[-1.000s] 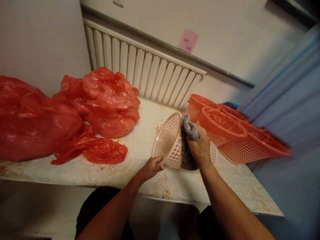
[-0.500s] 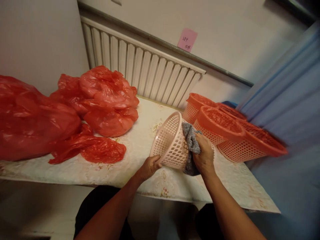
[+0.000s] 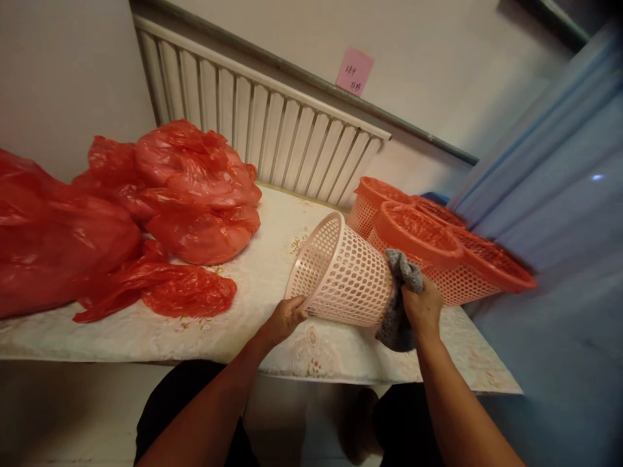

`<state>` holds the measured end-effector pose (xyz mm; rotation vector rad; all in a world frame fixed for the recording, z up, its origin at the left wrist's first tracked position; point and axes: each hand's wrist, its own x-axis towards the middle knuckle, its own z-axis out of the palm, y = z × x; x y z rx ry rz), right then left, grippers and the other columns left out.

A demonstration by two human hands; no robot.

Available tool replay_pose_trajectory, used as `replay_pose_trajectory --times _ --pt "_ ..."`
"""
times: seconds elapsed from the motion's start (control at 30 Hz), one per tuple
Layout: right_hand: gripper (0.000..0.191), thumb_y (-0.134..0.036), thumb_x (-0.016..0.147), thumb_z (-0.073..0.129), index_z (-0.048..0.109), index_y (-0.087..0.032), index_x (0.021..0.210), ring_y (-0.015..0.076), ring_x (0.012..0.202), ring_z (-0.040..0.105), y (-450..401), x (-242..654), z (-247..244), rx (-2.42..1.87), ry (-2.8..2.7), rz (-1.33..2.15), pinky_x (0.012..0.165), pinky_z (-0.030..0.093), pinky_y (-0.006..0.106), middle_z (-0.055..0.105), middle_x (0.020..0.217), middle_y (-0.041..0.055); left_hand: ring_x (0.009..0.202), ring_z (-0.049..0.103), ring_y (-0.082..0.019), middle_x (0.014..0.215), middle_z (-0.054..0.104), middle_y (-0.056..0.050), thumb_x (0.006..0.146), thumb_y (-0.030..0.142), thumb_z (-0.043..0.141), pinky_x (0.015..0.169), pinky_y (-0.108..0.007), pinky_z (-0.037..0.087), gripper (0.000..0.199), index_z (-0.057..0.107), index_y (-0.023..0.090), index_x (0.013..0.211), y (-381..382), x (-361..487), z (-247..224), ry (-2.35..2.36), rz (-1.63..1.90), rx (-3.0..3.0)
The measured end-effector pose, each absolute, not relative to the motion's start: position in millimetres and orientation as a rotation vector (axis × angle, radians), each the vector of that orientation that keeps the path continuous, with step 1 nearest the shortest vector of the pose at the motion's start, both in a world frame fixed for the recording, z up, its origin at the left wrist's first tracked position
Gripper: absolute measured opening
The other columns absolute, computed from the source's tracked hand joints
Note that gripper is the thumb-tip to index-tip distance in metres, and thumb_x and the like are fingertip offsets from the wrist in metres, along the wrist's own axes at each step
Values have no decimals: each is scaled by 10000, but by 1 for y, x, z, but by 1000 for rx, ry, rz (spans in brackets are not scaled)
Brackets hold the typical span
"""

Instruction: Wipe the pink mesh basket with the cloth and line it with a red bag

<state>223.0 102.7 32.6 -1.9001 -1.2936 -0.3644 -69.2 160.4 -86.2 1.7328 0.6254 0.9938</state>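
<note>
A pale pink perforated basket point(image 3: 353, 279) lies tilted on its side above the table, its mouth facing left. Its rim is gripped at the lower left by my left hand point(image 3: 288, 318). My right hand point(image 3: 423, 308) is closed on a grey cloth point(image 3: 398, 324), which lies against the basket's base end at the right. Just behind, several similar baskets point(image 3: 421, 233) lined with red plastic stand close together.
Red plastic bags point(image 3: 195, 194) are heaped on the left of the table, which has a flowered cover point(image 3: 272, 259). Behind are a white radiator point(image 3: 272, 123) and a wall with a pink note point(image 3: 355, 71). A blue curtain point(image 3: 549, 194) hangs at the right.
My right hand and the grey cloth have moved right along the basket, from its side to its base end. My left hand still holds the rim. The view has shifted slightly.
</note>
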Motion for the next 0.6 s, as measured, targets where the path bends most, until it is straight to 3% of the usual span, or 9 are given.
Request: replay_pose_trajectory --times 0.27,0.4,0.6 --pt "272 -228 835 501 688 -202 1030 228 996 598 147 120 76 -1344 -1687 -268 915 456 384 702 1046 63 828 564 -227 817 637 -70 800 805 332 740 -324 478 765 643 110 877 162 -67 -84 663 1021 1731" --pt "331 -158 805 528 634 -221 1113 253 1181 520 134 89 54 -1213 -1691 -413 1030 400 481 648 1195 76 827 567 -229 840 643 -79 828 779 318 742 -328 474 764 641 96 945 161 -69 -83 683 1061 1696" --pt "292 -167 811 550 581 -247 1091 308 1229 490 103 82 6 -1197 -1727 -542 993 409 533 615 1239 82 903 583 -252 878 663 -88 836 760 344 833 -353 471 738 645 100 971 162 -68 -85 645 1079 1697"
